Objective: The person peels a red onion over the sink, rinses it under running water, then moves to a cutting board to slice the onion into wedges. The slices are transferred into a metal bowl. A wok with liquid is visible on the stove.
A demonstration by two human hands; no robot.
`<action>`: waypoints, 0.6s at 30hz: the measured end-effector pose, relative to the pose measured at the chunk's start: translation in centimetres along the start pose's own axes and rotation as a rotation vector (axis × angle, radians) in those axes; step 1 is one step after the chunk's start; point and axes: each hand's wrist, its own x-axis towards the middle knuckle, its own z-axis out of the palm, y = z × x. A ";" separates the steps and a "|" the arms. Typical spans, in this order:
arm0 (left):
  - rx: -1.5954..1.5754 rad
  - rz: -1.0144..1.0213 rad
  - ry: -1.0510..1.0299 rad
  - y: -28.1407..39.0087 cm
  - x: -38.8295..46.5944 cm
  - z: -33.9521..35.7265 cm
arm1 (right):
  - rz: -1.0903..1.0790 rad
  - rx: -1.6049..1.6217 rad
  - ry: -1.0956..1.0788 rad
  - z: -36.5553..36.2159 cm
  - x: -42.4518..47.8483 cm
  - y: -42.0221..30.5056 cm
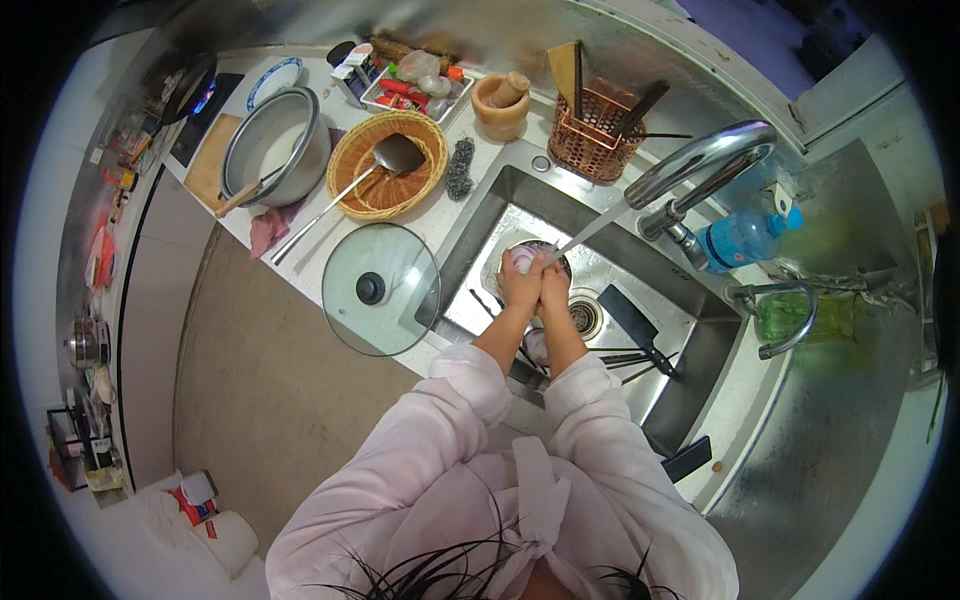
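My left hand (pixel 520 285) and my right hand (pixel 553 287) close together around a purple-and-white onion (pixel 523 257). Water from the chrome faucet (pixel 697 165) runs onto the onion and my fingers. Beneath them lies a round metal vessel, mostly hidden, inside the stainless steel sink (pixel 487 202). Another round, pale purplish item, perhaps an onion (pixel 535 346), shows beside my forearms. Right of the drain (pixel 583 316) rests a black cleaver (pixel 628 319), with several dark chopsticks (pixel 622 360) near its handle.
Left of the sink are a glass lid (pixel 381 289) overhanging the counter edge, a wicker basket (pixel 352 161) with a metal spatula (pixel 397 154), and a large pot (pixel 319 142). Behind stand a mortar (pixel 501 118), a utensil basket (pixel 592 142) and a blue bottle (pixel 739 238).
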 end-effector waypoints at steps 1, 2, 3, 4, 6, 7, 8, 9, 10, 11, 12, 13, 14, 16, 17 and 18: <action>-0.174 -0.012 0.001 -0.4 0.3 0.3 | -0.020 -0.135 0.033 0.0 0.1 0.0; -0.353 -0.034 0.002 -0.7 0.5 0.6 | -0.050 -0.201 0.011 -0.1 0.1 -0.2; -0.537 -0.081 0.006 -0.8 0.6 0.9 | -0.100 -0.278 0.006 0.1 0.1 -0.4; -0.670 -0.123 -0.002 -0.8 0.6 1.1 | -0.149 -0.355 0.002 0.1 0.0 -0.7; -0.921 -0.289 -0.029 -0.5 0.5 1.1 | -0.140 -0.472 -0.027 0.0 -0.4 -1.3; -1.023 -0.336 -0.063 -0.3 0.6 0.8 | -0.111 -0.405 -0.055 0.0 -0.5 -1.6; -1.105 -0.413 -0.111 -0.2 0.7 0.2 | -0.078 -0.319 -0.098 -0.1 -0.6 -1.9; -1.187 -0.492 -0.160 0.1 0.7 -0.3 | -0.036 -0.214 -0.150 -0.3 -0.7 -2.1; -1.258 -0.535 -0.324 0.4 1.0 -1.0 | -0.017 -0.225 -0.123 -0.4 -0.7 -2.4; -1.232 -0.560 -0.384 0.5 0.8 -1.3 | -0.036 -0.207 -0.098 -0.5 -0.7 -2.5; -1.185 -0.613 -0.403 0.8 0.8 -1.4 | -0.059 -0.187 -0.073 -0.6 -0.7 -2.6; -1.145 -0.643 -0.439 1.1 0.7 -1.5 | -0.072 -0.175 -0.029 -0.7 -0.7 -2.6; -1.357 -0.638 -0.440 1.6 1.0 -1.3 | -0.068 -0.125 -0.051 -0.8 -0.8 -2.6; -1.463 -0.634 -0.301 2.1 1.1 -1.0 | -0.182 -0.289 -0.117 -1.0 -1.2 -2.7; -1.508 -0.663 -0.215 2.3 1.1 -0.9 | -0.230 -0.361 -0.150 -1.1 -1.4 -2.7; -1.507 -0.676 -0.112 2.4 1.1 -0.7 | -0.169 -0.416 -0.138 -1.2 -1.6 -2.8</action>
